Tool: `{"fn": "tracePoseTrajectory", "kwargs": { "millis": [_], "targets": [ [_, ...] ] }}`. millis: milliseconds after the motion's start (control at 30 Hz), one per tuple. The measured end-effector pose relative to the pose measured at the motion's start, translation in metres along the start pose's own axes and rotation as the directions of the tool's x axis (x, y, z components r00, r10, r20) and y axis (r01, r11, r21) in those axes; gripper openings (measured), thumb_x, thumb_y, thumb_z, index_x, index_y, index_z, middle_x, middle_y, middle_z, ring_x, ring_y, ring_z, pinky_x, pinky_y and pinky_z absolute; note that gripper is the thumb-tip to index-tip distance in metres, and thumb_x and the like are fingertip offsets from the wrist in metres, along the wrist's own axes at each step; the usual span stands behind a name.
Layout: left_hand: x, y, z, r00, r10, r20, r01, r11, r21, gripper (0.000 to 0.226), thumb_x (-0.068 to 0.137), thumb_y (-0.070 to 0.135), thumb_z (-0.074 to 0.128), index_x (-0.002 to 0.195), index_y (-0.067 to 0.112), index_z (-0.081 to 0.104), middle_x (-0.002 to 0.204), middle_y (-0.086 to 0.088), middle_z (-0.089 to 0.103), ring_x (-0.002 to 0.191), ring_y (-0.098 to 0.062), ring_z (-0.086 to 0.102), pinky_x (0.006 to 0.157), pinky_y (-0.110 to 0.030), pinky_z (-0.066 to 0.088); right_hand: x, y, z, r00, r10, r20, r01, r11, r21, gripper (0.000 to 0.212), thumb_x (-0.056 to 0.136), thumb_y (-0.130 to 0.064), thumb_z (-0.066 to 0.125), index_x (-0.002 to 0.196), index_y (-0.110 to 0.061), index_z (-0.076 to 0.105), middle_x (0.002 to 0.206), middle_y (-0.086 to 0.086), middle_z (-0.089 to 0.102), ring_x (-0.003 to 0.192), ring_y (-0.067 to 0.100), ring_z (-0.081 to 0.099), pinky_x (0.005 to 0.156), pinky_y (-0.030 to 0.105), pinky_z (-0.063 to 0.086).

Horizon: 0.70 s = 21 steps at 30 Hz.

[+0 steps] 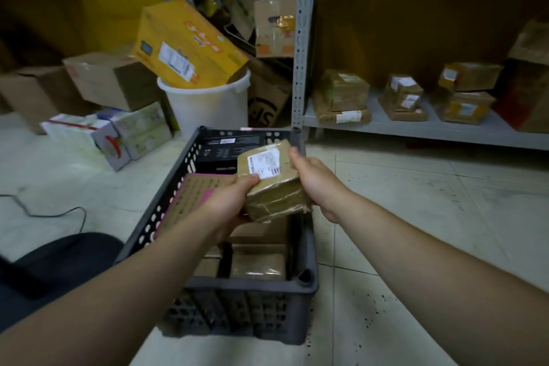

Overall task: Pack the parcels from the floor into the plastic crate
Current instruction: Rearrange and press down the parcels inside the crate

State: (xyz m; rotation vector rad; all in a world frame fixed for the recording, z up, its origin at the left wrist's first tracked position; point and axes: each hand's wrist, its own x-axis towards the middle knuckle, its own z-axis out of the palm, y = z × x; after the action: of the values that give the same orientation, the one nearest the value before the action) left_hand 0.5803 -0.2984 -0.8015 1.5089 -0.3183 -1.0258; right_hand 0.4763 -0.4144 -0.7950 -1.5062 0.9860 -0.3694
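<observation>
Both hands are clasped on one brown, tape-wrapped parcel (274, 184), holding it in the air over the middle of the dark plastic crate (237, 316). The left hand (227, 205) grips its near left corner, thumb on top by the white label and fingers underneath. The right hand (315, 181) clamps the right side, thumb tip on the far top edge. The parcel tilts, label side up.

In the crate, a black box (218, 154) sits at the far end, a pink-edged carton (190, 197) leans along the left wall, and brown packets (258, 266) lie at the near end. The crate stands on the tiled floor (416, 217). Behind it a white bucket (208, 105) has a yellow box (184, 44) stuck in it. To the right, a metal shelf (386, 129) carries more taped boxes (344, 92).
</observation>
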Motion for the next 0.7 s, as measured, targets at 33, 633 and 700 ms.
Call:
{"fn": "tracePoseTrajectory", "kwargs": {
  "millis": [33, 633, 700],
  "targets": [
    [-0.004, -0.001, -0.011, 1.000, -0.003, -0.001, 0.003, 1.000, 0.025, 0.027, 0.093, 0.028, 0.055, 0.117, 0.015, 0.058, 0.108, -0.013, 0.067, 0.097, -0.029, 0.066, 0.077, -0.041, 0.056, 0.000, 0.001, 0.008, 0.999, 0.009, 0.036, -0.007, 0.999, -0.031, 0.064, 0.088, -0.065, 0.044, 0.137, -0.024, 0.041, 0.116, 0.003, 0.064, 0.097, 0.020, 0.065, 0.085, 0.035, 0.051],
    [-0.017, -0.034, -0.070, 0.987, -0.067, 0.146, -0.066, 0.656, 0.752, 0.037, 0.094, 0.037, 0.052, 0.128, 0.021, 0.053, 0.108, 0.004, 0.055, 0.090, -0.007, 0.048, 0.078, -0.020, 0.038, -0.021, 0.025, 0.060, 0.975, 0.054, 0.217, 0.121, 0.691, -0.712, 0.047, 0.098, -0.043, 0.046, 0.135, -0.016, 0.052, 0.132, 0.007, 0.058, 0.115, 0.025, 0.056, 0.090, 0.025, 0.042],
    [-0.014, -0.032, -0.071, 0.988, -0.084, 0.132, -0.053, 0.617, 0.785, 0.037, 0.093, 0.037, 0.053, 0.125, 0.017, 0.053, 0.107, 0.002, 0.055, 0.088, -0.008, 0.048, 0.079, -0.020, 0.035, -0.023, 0.025, 0.061, 0.977, 0.045, 0.210, 0.131, 0.646, -0.752, 0.047, 0.097, -0.044, 0.046, 0.133, -0.015, 0.054, 0.130, 0.009, 0.059, 0.114, 0.026, 0.057, 0.093, 0.028, 0.045]
  ]
}}
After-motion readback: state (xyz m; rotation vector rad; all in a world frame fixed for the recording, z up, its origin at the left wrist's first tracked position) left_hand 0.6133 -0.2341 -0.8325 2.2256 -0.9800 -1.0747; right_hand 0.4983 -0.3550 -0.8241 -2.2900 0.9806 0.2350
